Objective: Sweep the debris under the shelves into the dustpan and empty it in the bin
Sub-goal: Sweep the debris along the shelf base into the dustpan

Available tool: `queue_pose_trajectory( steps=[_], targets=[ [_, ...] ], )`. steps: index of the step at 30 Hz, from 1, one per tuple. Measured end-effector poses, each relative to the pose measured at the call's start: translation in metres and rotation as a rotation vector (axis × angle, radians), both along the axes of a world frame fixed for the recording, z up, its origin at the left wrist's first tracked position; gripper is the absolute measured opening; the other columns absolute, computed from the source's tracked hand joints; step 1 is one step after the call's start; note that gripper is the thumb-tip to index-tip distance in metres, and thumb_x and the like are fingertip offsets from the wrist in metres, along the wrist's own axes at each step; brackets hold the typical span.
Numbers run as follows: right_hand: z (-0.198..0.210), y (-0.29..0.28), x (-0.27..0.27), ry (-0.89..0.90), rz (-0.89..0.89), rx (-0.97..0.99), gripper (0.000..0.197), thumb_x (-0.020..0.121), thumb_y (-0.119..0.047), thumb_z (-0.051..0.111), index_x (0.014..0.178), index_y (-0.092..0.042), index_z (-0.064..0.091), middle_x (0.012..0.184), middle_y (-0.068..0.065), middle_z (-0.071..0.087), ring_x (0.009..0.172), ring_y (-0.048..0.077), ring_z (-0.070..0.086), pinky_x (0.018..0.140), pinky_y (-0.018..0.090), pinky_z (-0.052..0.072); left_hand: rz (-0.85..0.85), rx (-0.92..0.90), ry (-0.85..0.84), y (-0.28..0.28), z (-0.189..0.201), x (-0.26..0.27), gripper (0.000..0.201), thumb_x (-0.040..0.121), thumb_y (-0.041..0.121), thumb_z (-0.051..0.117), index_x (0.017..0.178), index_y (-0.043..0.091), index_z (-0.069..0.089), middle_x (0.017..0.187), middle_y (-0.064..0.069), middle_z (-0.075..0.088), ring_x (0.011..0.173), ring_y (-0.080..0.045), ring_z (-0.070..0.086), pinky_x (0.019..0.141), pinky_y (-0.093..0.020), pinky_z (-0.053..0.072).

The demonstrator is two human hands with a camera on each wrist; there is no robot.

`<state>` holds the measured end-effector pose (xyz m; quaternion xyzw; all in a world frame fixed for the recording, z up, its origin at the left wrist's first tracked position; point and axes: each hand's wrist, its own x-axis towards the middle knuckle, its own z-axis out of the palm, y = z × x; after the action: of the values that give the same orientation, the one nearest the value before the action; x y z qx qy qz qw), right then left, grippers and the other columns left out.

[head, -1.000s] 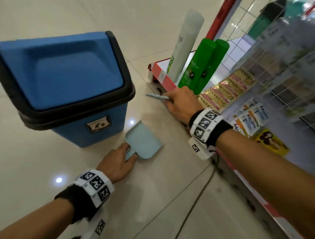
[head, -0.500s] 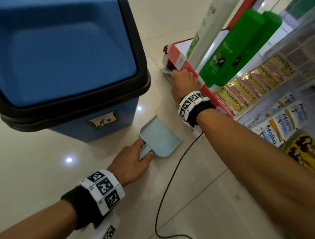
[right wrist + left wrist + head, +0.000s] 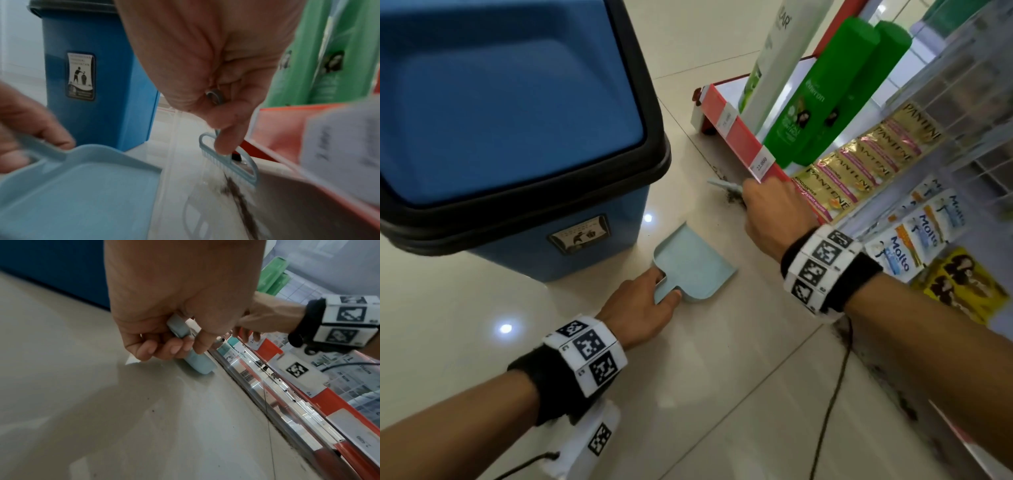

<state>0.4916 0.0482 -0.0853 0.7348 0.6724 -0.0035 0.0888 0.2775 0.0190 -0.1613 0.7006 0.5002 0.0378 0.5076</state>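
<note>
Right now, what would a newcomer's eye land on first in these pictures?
The big blue bin with its black rim fills the upper left of the head view. Below it on the pale floor, the left hand holds a light blue dustpan by its handle, while the right hand works a small blue brush at a dark line of debris by the shelf's red edge. Green bottles stand on the shelf above.

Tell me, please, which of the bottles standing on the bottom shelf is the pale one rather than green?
The tall pale bottle at the shelf's corner end, nearest the bin. The two bottles beside it are bright green.
</note>
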Motion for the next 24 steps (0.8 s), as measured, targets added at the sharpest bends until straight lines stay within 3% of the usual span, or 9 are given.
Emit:
queue_pose_trajectory(
  steps=[2, 4, 6, 10, 13, 16, 19, 22, 24],
  targets=[
    [0.002, 0.023, -0.007, -0.017, 0.056, 0.051, 0.017, 0.099, -0.006, 0.044, 0.095, -0.001, 0.060, 0.075, 0.011, 0.049, 0.067, 0.031, 0.055, 0.057, 0.034, 0.041, -0.022, 0.004, 0.011, -0.004, -0.001, 0.000, 0.036, 0.098, 0.034, 0.051, 0.131, 0.020, 0.051, 0.113, -0.006, 0.068, 0.087, -0.023, 0.061, 0.069, -0.026, 0.039],
    [-0.001, 0.053, -0.017, -0.041, 0.062, 0.072, 0.020, 0.101, -0.007, 0.042, 0.097, -0.002, 0.061, 0.079, 0.010, 0.045, 0.072, 0.031, 0.055, 0.060, 0.035, 0.039, -0.037, 0.003, 0.003, -0.006, 0.000, -0.002, 0.038, 0.098, 0.035, 0.050, 0.133, 0.021, 0.050, 0.117, -0.006, 0.067, 0.091, -0.024, 0.063, 0.071, -0.027, 0.041],
    [-0.010, 0.081, -0.024, -0.060, 0.040, 0.064, 0.023, 0.103, -0.007, 0.040, 0.102, -0.002, 0.062, 0.086, 0.011, 0.051, 0.083, 0.034, 0.064, 0.063, 0.037, 0.044, -0.022, -0.004, -0.013, -0.006, 0.001, -0.005, 0.038, 0.098, 0.034, 0.051, 0.134, 0.021, 0.050, 0.118, -0.005, 0.067, 0.096, -0.024, 0.064, 0.075, -0.027, 0.043],
    [-0.025, 0.096, -0.016, -0.072, -0.015, -0.042, 0.030, 0.102, -0.004, 0.035, 0.113, -0.002, 0.063, 0.110, 0.019, 0.063, 0.098, 0.039, 0.065, 0.067, 0.040, 0.045, -0.012, 0.000, 0.012, -0.010, -0.003, -0.011, 0.037, 0.098, 0.035, 0.050, 0.133, 0.021, 0.049, 0.099, 0.000, 0.062, 0.075, -0.017, 0.054, 0.067, -0.026, 0.039],
    [-0.023, 0.069, -0.005, -0.053, 0.012, -0.149, 0.040, 0.101, -0.004, 0.035, 0.134, -0.014, 0.057, 0.111, 0.021, 0.063, 0.100, 0.038, 0.064, 0.071, 0.039, 0.047, -0.014, -0.026, 0.017, -0.009, -0.002, -0.013, 0.042, 0.098, 0.036, 0.050, 0.137, 0.023, 0.046, 0.117, -0.005, 0.065, 0.091, -0.027, 0.062, 0.073, -0.026, 0.041],
    [-0.011, 0.036, 0.006, -0.077, 0.002, -0.188, 0.026, 0.098, -0.007, 0.045, 0.115, -0.003, 0.064, 0.086, 0.016, 0.055, 0.088, 0.037, 0.063, 0.071, 0.039, 0.050, -0.020, -0.031, 0.005, -0.006, -0.003, -0.011, 0.042, 0.098, 0.036, 0.050, 0.138, 0.023, 0.045, 0.124, -0.006, 0.064, 0.100, -0.029, 0.064, 0.075, -0.026, 0.041],
    [0.004, 0.040, 0.008, -0.050, -0.006, -0.086, 0.016, 0.094, -0.008, 0.054, 0.102, -0.001, 0.065, 0.069, 0.005, 0.039, 0.070, 0.029, 0.049, 0.063, 0.036, 0.046, -0.020, -0.031, 0.002, -0.001, -0.005, -0.006, 0.042, 0.099, 0.036, 0.049, 0.138, 0.021, 0.046, 0.127, -0.006, 0.064, 0.104, -0.029, 0.063, 0.079, -0.029, 0.044],
    [0.000, 0.075, -0.004, -0.046, 0.031, 0.005, 0.023, 0.099, -0.008, 0.045, 0.106, 0.000, 0.065, 0.082, 0.013, 0.051, 0.081, 0.035, 0.060, 0.069, 0.040, 0.048, -0.001, -0.045, -0.019, 0.004, -0.007, 0.000, 0.043, 0.099, 0.036, 0.049, 0.140, 0.022, 0.046, 0.130, -0.005, 0.062, 0.110, -0.027, 0.062, 0.091, -0.033, 0.048],
    [-0.013, 0.096, -0.010, -0.076, 0.043, 0.003, 0.028, 0.103, -0.010, 0.039, 0.109, 0.001, 0.063, 0.099, 0.019, 0.061, 0.094, 0.038, 0.065, 0.075, 0.043, 0.051, 0.007, -0.054, -0.042, 0.006, -0.008, 0.004, 0.043, 0.099, 0.035, 0.050, 0.140, 0.023, 0.046, 0.130, -0.006, 0.063, 0.112, -0.027, 0.061, 0.091, -0.032, 0.047]
  ],
)
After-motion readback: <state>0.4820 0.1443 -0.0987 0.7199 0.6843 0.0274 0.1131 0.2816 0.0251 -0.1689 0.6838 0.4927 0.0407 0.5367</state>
